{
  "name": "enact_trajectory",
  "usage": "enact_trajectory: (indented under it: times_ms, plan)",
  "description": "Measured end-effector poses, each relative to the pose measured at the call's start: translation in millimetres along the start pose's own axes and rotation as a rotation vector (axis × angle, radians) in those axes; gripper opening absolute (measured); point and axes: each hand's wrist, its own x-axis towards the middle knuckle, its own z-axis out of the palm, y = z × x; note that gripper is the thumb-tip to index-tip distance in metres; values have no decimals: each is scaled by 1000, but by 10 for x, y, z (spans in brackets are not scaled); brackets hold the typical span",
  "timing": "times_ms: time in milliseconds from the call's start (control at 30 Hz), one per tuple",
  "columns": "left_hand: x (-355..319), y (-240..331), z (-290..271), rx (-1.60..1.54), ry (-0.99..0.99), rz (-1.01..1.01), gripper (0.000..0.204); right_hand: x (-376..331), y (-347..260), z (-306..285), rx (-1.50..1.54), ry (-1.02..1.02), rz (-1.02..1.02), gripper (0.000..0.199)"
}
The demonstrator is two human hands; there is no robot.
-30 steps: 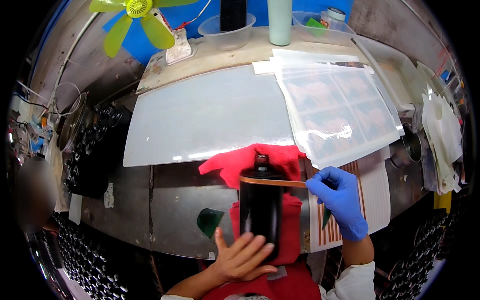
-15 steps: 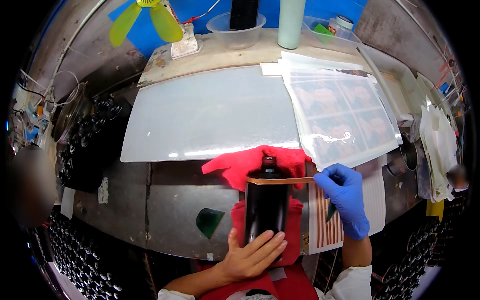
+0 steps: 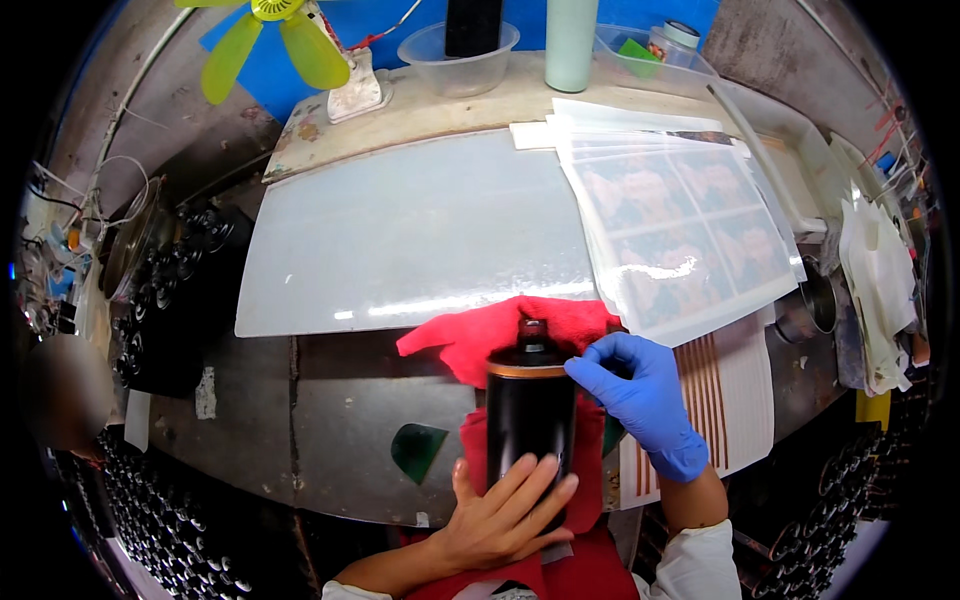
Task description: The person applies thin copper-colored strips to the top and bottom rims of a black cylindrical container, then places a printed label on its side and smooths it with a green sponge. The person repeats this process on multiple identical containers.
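Note:
A black bottle (image 3: 530, 430) with a narrow neck lies on the red cloth (image 3: 455, 340) in front of me. A thin copper-coloured strip (image 3: 525, 371) runs across its shoulder. My left hand (image 3: 505, 520), bare, lies over the bottle's near part, fingers spread and thumb at its left side. At the bottle's right shoulder, my right hand (image 3: 640, 400), in a blue glove, pinches the strip's end between thumb and forefinger. Part of a green scraper (image 3: 613, 434) shows beneath that hand; whether the hand holds it I cannot tell. Another green scraper (image 3: 418, 452) lies left of the bottle.
A sheet of copper strips (image 3: 725, 400) lies at the right, below stacked printed sheets (image 3: 690, 220). A pale board (image 3: 420, 230) spans the table's far side. Behind stand a fan (image 3: 280, 20), a plastic bowl (image 3: 460, 70) and a pale green bottle (image 3: 569, 50). Black parts crowd both sides.
My right hand has moved left to the bottle's side. The strip, earlier stretched out to the right, now lies against the bottle's shoulder. My left hand stays on the bottle.

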Motion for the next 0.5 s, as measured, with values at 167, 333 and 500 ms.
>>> enact_trajectory:
  times_ms: [167,333,500]
  plan:
    - [-123,-56,194,-156,109,-31,59,-14,-99,40,-67,-20,9,18]
    - [-119,-45,103,-345,98,-103,69,-32,-133,88,-127,11,-83,20]
    - [65,49,-23,58,-106,20,62,-6,-100,41,-93,7,-23,21]
